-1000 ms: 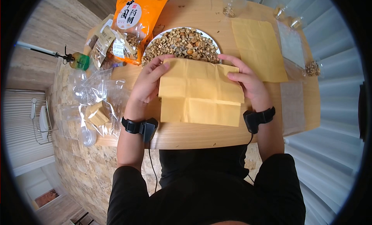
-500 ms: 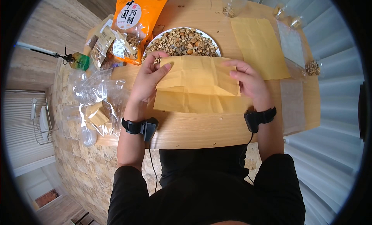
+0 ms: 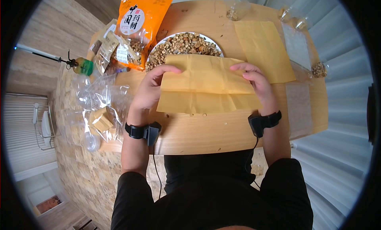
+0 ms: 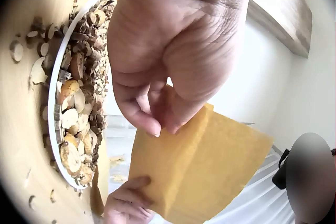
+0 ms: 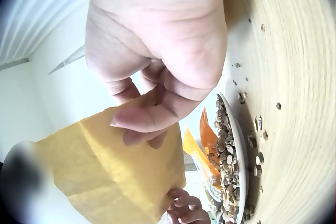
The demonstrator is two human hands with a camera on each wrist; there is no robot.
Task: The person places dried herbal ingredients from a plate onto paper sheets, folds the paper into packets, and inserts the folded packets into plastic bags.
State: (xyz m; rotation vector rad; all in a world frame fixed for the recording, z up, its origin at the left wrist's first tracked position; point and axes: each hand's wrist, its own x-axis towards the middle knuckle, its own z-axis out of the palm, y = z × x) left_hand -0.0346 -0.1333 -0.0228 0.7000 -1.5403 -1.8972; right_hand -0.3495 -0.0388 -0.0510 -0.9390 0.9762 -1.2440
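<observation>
Visibly creased, yellow paper (image 3: 206,78), bent crosswise

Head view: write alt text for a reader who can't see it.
A person's left hand and right hand hold creased yellow paper over a wooden table, near a plate of brown slices. An orange bag stands at left, another yellow sheet at right.

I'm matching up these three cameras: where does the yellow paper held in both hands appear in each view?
Head: yellow paper at the centre, between left hand and right hand.
Left wrist: yellow paper in the lower middle.
Right wrist: yellow paper at lower left.
Shared landmark: white plate, partly hidden behind the paper in head, at left in left wrist, at right in right wrist.
</observation>
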